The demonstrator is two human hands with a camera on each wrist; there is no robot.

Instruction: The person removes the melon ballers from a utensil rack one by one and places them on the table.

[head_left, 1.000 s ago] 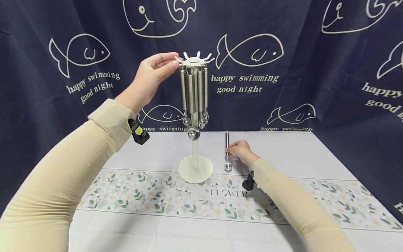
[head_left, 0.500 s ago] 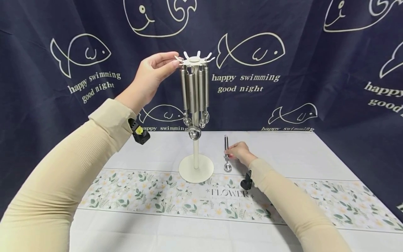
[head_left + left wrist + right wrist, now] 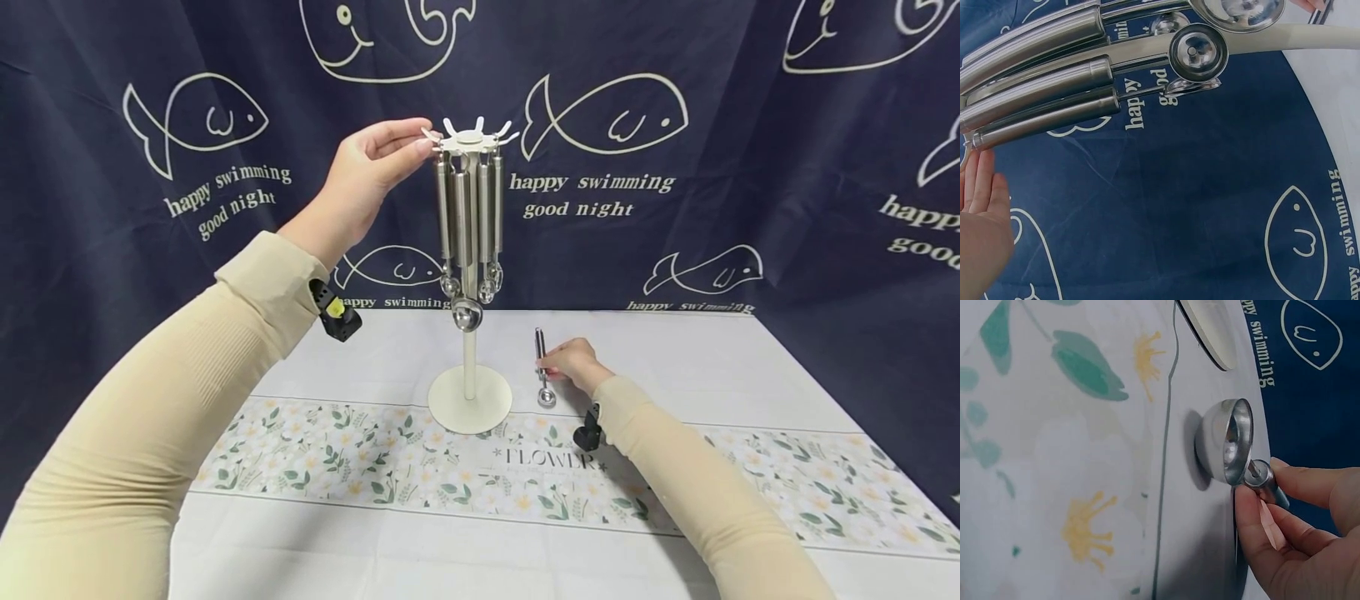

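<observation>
A pale utensil stand point(image 3: 470, 398) has a round base, a thin post and hooks at the top. Several steel scoops hang from it; the largest hanging scoop point(image 3: 467, 313) faces forward. My left hand point(image 3: 363, 179) pinches one of the hooks on the left side with thumb and fingers; in the left wrist view the fingers sit beside the end of a hanging handle point(image 3: 1047, 117). To the right of the stand, my right hand point(image 3: 573, 363) pinches the handle of a small steel scoop point(image 3: 546, 397). Its bowl point(image 3: 1213, 440) appears close to the tabletop, casting a shadow.
A white table cover point(image 3: 337, 550) with a floral band point(image 3: 315, 458) lies under the stand. Behind the table hangs a dark blue curtain point(image 3: 592, 250) with fish drawings. Black wrist cameras sit at both cuffs.
The small scoop's handle end has come down in the head view and now leans slightly left, with my right hand still holding it. My left hand stays at the hook. The view has shifted slightly.
</observation>
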